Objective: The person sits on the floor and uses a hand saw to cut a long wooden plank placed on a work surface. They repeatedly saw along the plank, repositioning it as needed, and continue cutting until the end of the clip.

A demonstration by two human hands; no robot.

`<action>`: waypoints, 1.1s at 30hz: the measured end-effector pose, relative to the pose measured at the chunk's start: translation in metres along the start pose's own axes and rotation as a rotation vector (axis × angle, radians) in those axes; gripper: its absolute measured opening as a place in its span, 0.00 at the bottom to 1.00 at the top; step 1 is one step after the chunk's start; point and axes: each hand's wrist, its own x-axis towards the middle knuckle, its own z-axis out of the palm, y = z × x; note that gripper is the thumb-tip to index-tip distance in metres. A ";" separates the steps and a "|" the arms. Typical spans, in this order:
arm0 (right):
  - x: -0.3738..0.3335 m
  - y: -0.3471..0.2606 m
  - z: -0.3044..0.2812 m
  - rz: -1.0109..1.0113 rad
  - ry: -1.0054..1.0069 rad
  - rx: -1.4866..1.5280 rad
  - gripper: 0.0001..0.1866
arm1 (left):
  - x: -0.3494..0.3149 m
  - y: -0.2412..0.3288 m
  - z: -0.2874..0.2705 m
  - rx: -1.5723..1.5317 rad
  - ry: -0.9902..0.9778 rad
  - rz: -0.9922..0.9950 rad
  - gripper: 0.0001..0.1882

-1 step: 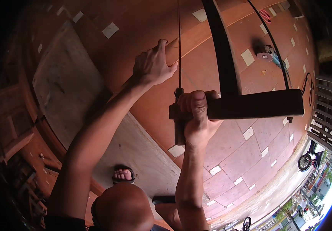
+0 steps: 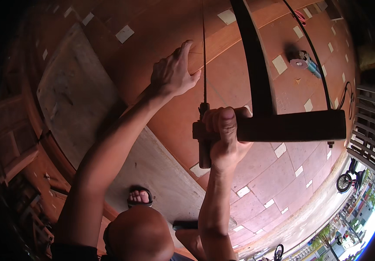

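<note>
- Reddish paving tiles with small white insets cover the floor (image 2: pixel 279 174), and a grey slab (image 2: pixel 87 95) lies across the left side.
- The fingers of the right hand (image 2: pixel 225 141) are clenched round the end bar of a dark frame saw (image 2: pixel 292 126), close beside the blade (image 2: pixel 204 69).
- The left hand (image 2: pixel 172 74) lies at the wooden board (image 2: pixel 222 43), thumb and forefinger spread, near the blade; its underside is hidden, so I cannot tell whether it grips or only steadies.
- The board runs from beneath that hand toward the upper right, and the blade passes across it.
- Progress, as I judge it: the saw is set over the board and sawing is under way or about to be; no severed piece shows, so the cut seems unfinished.
- Farther out, an angle grinder (image 2: pixel 301 62) lies on the tiles, clear of both hands.
</note>
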 end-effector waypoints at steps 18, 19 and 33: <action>-0.030 0.006 -0.017 -0.098 -0.063 0.050 0.18 | 0.012 0.010 -0.015 0.111 -0.266 -0.219 0.29; -0.031 0.008 -0.017 -0.094 -0.067 0.051 0.18 | 0.013 0.011 -0.016 0.120 -0.275 -0.219 0.29; -0.067 -0.017 -0.015 0.055 0.017 0.022 0.16 | 0.015 0.014 -0.016 0.064 -0.309 -0.231 0.31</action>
